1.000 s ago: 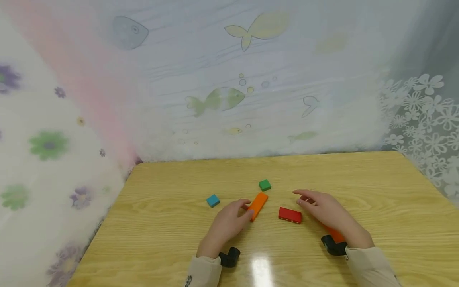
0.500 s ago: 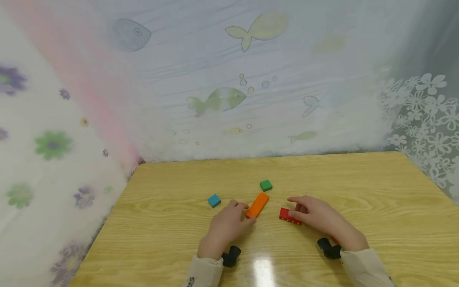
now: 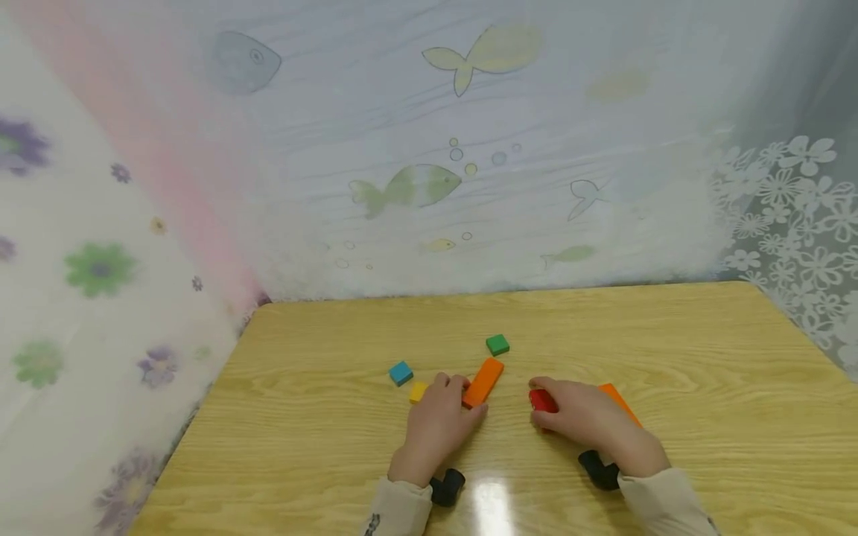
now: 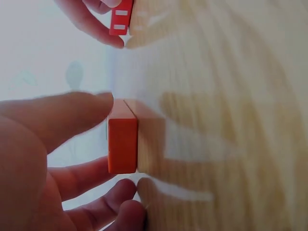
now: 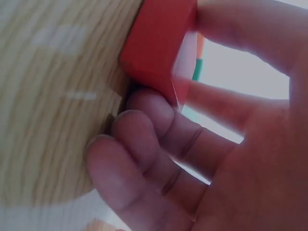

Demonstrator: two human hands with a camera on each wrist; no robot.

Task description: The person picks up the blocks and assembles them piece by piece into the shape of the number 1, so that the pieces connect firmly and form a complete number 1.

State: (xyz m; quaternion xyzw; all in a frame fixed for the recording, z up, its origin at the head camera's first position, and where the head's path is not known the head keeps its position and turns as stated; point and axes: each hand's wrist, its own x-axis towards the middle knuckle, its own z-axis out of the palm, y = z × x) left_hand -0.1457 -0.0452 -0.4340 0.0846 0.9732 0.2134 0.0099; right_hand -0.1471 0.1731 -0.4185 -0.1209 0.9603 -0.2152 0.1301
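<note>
- Your right hand (image 3: pixel 586 418) pinches the red block (image 3: pixel 542 400), partly covering it.
- Your left hand (image 3: pixel 437 423) straddles an orange block (image 3: pixel 485 381); can't tell if gripping.
- Yellow block (image 3: pixel 418 392), part-hidden beside left fingers.

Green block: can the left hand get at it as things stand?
Likely yes: the green block lies uncovered, just past the orange block that the left hand reaches around; clearing that block would come first.

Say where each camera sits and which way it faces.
Head: head-worn, facing forward and down at the table; left hand and right hand show.
Left wrist: worn there, facing the orange block at that hand; both hands show.
Right wrist: worn there, facing the red block; right hand shows.
Head and left wrist share both blocks.
</note>
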